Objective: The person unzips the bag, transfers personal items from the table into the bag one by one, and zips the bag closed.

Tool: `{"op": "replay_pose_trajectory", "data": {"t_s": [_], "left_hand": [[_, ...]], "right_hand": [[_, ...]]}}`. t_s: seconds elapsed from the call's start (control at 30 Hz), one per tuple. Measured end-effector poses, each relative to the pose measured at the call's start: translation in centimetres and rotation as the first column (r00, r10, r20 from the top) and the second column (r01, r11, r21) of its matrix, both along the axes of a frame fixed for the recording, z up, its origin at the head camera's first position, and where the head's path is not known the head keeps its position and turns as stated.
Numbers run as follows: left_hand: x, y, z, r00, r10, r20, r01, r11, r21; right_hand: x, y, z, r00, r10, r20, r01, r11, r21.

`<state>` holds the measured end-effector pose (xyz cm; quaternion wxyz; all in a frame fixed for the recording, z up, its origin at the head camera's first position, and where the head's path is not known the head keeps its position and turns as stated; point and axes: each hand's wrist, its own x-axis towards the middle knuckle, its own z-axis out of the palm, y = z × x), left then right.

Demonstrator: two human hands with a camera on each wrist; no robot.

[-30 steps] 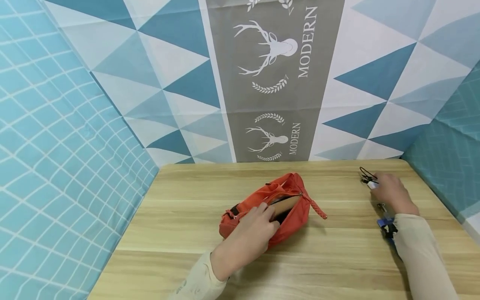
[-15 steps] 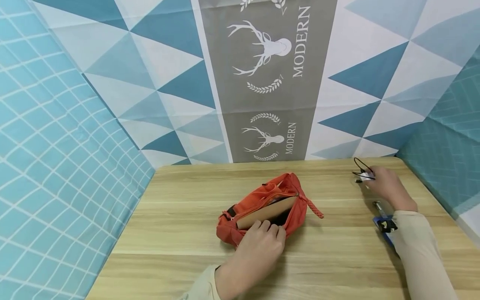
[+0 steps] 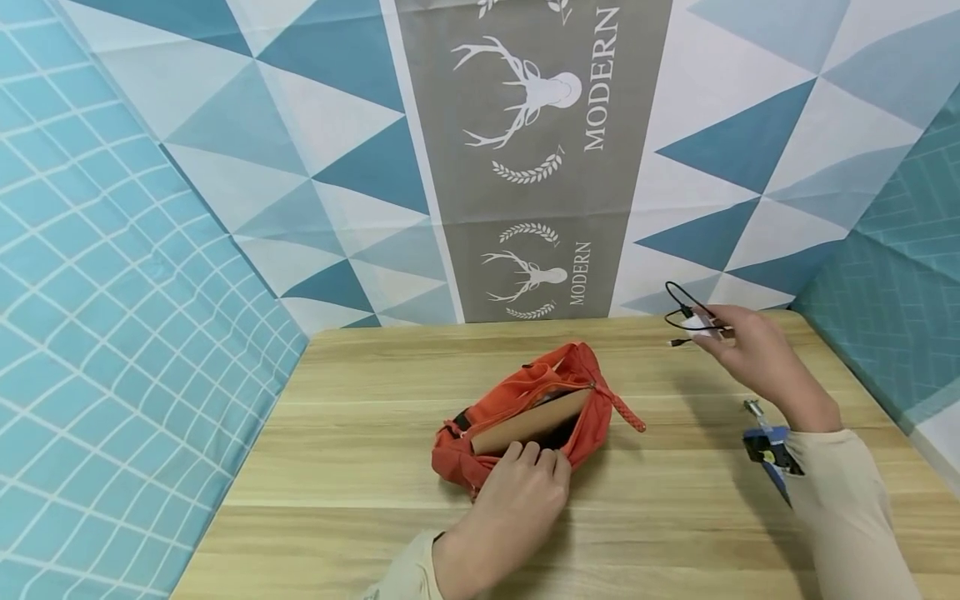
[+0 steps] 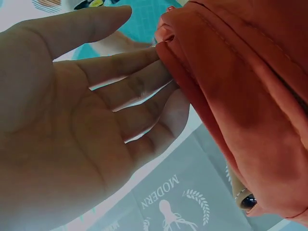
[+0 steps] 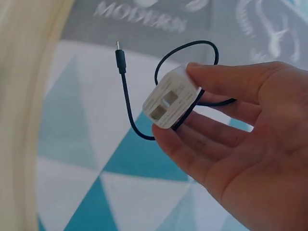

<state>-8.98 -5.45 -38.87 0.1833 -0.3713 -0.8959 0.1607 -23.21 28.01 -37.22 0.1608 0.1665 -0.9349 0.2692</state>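
The red zippered pouch (image 3: 600, 425) lies unzipped on the wooden table, a flat brown item (image 3: 517, 429) standing inside. My left hand (image 3: 517, 500) hooks its fingertips over the pouch's near rim. In the left wrist view, its thumb (image 4: 91, 29) stays off the red cloth (image 4: 240, 106). Raised above the table's back right, my right hand (image 3: 761, 358) pinches a white charger plug (image 5: 171, 98) between thumb and fingers. A thin black cable (image 5: 126, 96) loops round the plug, one connector end sticking out free.
Beside the right sleeve lies a blue object with black and yellow parts (image 3: 765, 446) and a metal end, partly covered by the sleeve. A braided red pull (image 3: 630, 414) hangs off the pouch. Patterned cloth walls (image 3: 360, 167) close in the table's back and sides.
My right hand has lifted the charger and cable off the table, moving up and left. My left hand has shifted from the brown item to the pouch's near rim.
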Motion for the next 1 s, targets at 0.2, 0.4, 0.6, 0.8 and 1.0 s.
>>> {"op": "replay_pose_trajectory", "data": {"t_s": [0.2,0.4,0.6,0.8,1.0], "left_hand": [[0.3,0.1,0.0,1.000,0.007,-0.021,-0.007,1.000,-0.001],[0.4,0.1,0.0,0.999,0.025,-0.023,-0.025,1.000,-0.014],[0.4,0.1,-0.1,0.999,0.028,-0.028,-0.028,0.999,-0.018],[0.4,0.1,-0.1,0.999,0.030,-0.044,-0.031,1.000,-0.008],[0.8,0.2,0.1,0.999,0.018,-0.049,-0.018,1.000,-0.003]], "right_hand": [[2.3,-2.9,2.1,0.988,0.090,-0.128,-0.094,0.995,-0.031],[4.5,-5.8,3.1,0.939,0.233,-0.254,-0.264,0.959,-0.099],[6.3,-9.0,2.8,0.900,0.422,-0.112,-0.435,0.853,-0.289],[7.0,-12.3,0.7,0.803,0.586,0.105,-0.468,0.730,-0.499],[6.9,-15.1,-1.6,0.773,0.615,0.156,-0.451,0.705,-0.547]]}}
